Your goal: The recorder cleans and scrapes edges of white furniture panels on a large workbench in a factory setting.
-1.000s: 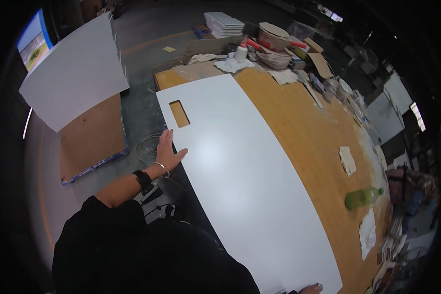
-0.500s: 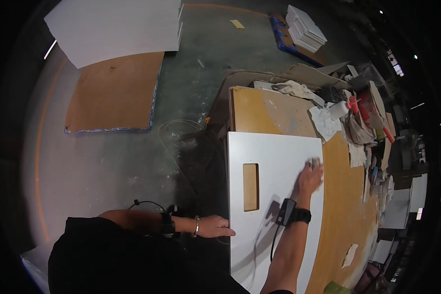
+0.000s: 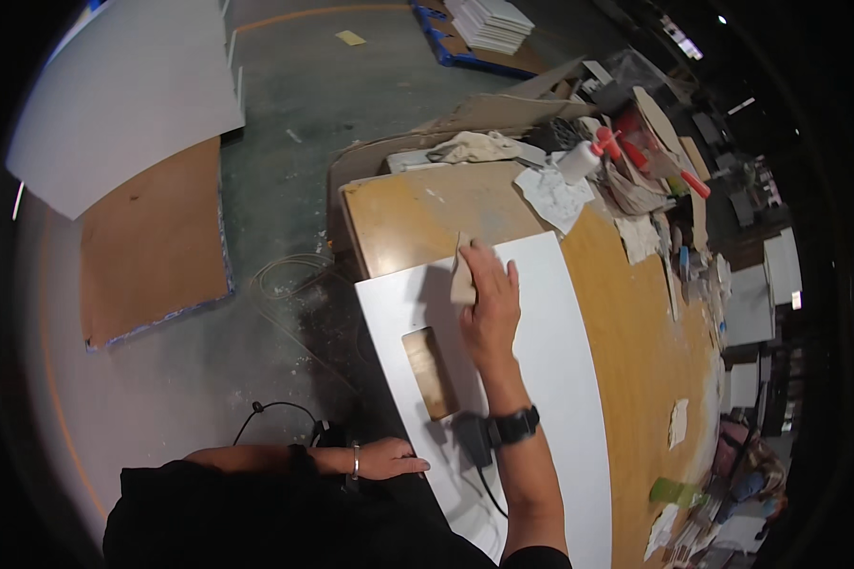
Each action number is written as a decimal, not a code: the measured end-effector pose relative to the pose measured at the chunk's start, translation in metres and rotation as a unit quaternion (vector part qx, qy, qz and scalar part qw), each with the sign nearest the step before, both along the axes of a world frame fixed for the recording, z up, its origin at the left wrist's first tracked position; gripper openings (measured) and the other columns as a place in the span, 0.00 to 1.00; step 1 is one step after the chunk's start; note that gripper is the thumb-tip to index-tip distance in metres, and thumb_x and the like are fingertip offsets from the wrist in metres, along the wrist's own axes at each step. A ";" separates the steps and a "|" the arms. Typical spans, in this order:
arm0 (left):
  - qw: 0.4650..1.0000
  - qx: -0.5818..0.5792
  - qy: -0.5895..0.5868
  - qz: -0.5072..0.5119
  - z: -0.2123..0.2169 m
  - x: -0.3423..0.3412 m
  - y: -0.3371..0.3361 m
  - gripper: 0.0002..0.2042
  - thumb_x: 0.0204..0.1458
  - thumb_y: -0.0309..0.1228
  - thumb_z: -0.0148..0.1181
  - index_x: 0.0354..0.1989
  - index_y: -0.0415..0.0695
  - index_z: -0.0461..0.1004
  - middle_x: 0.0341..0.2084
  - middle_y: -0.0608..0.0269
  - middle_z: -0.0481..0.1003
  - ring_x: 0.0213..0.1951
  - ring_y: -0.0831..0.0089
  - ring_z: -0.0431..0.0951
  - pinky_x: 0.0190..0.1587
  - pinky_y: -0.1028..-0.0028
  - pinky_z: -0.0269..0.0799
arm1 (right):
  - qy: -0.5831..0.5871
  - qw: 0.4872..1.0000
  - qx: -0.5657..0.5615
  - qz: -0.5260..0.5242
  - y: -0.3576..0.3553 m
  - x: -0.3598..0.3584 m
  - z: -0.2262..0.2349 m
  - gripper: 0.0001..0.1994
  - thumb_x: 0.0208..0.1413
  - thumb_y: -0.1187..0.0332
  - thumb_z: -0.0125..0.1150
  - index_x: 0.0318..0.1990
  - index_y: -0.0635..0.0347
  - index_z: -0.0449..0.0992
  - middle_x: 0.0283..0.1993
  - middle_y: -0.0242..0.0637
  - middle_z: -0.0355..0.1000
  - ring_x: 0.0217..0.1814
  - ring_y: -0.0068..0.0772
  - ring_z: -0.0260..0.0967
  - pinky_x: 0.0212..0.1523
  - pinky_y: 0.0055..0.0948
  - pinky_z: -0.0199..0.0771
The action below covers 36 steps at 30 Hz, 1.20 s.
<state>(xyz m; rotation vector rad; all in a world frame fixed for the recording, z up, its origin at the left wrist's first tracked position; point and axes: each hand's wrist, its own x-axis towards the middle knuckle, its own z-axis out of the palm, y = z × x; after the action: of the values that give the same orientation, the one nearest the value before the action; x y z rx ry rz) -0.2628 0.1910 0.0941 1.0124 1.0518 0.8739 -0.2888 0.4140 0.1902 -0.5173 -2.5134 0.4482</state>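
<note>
A white panel [image 3: 550,379] with a rectangular cut-out [image 3: 429,374] lies on the wooden worktable [image 3: 626,341]. In my right hand [image 3: 491,308], near the panel's far end, is a tan folded piece of sandpaper [image 3: 462,277], pinched between thumb and fingers. That hand casts a shadow on the white surface beside it; whether the paper touches the panel I cannot tell. My left hand [image 3: 392,459] grips the panel's left edge, thumb on the edge and the other fingers partly hidden.
Rags, a white bottle with a red cap [image 3: 579,161] and loose scraps crowd the table's far right. Off to the left, large white boards [image 3: 133,95] stand by a brown board [image 3: 157,247] on the floor. A cable loop [image 3: 289,275] lies near the table.
My right hand has moved from the panel's right side leftward to its far end, and the tan sandpaper now shows clearly. The whole view has turned; my left hand stays at the panel's edge.
</note>
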 end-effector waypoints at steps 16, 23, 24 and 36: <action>0.977 -0.142 -0.136 -0.084 -0.003 -0.016 0.022 0.18 0.48 0.25 0.58 0.48 0.38 0.66 0.41 0.62 0.72 0.43 0.77 0.71 0.46 0.75 0.66 | -0.076 0.763 -0.039 -0.640 0.010 0.404 -0.069 0.18 0.53 0.60 0.53 0.49 0.56 0.70 0.50 0.44 0.67 0.53 0.46 0.63 0.53 0.37 0.60; 0.966 -0.073 -0.133 -0.208 -0.005 0.030 0.014 0.12 0.51 0.19 0.50 0.46 0.37 0.66 0.42 0.58 0.73 0.45 0.74 0.72 0.49 0.73 0.66 | -0.144 0.513 -0.078 -0.843 -0.231 0.552 -0.072 0.19 0.52 0.64 0.47 0.51 0.59 0.67 0.49 0.44 0.67 0.52 0.50 0.63 0.52 0.46 0.60; 0.966 -0.069 -0.138 -0.206 -0.008 0.037 0.010 0.12 0.52 0.19 0.47 0.46 0.37 0.67 0.41 0.58 0.73 0.45 0.73 0.73 0.49 0.73 0.67 | -0.144 0.615 -0.043 -0.774 -0.234 0.523 -0.077 0.20 0.52 0.65 0.48 0.53 0.60 0.66 0.52 0.45 0.66 0.55 0.50 0.61 0.54 0.47 0.56; 0.855 0.251 0.399 -0.216 -0.001 0.104 -0.043 0.12 0.42 0.20 0.53 0.37 0.45 0.74 0.29 0.58 0.75 0.34 0.57 0.75 0.40 0.69 0.72 | 0.074 0.829 -0.527 -0.174 -0.275 0.355 -0.020 0.20 0.48 0.70 0.53 0.52 0.58 0.66 0.46 0.40 0.69 0.47 0.37 0.67 0.50 0.32 0.64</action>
<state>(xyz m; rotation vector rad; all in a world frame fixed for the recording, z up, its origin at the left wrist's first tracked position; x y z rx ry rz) -0.1588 0.1476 0.0933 2.0801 1.2099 0.3266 0.0658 0.1394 0.1700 -1.2416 -1.7466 1.6499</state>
